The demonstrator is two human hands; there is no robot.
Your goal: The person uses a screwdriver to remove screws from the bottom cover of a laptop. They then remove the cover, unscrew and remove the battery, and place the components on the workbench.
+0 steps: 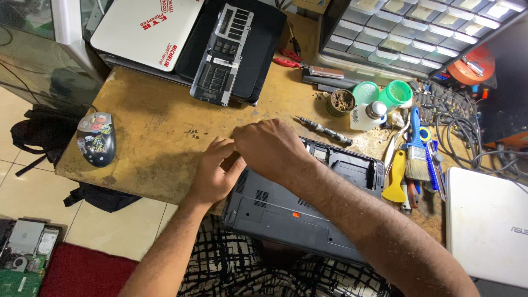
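Observation:
A dark grey laptop base (297, 212) lies upside down at the near edge of the worn wooden bench (154, 137), its battery bay open toward the back. My left hand (215, 171) rests at the base's upper left corner, fingers curled. My right hand (268, 147) crosses over just above it, fingers bent down at the same corner. The fingertips of both hands meet there, and what they pinch is hidden. A small screwdriver (324, 131) lies just behind the base. A few tiny screws (192, 133) sit on the wood to the left.
A stickered mouse (96, 137) sits at the bench's left edge. A white laptop (144, 30) and a black laptop with a loose panel (223, 55) lie at the back. A drawer cabinet (423, 33), green cups (395, 93), a brush (417, 148), a yellow pry tool (396, 184) and another white laptop (487, 225) crowd the right.

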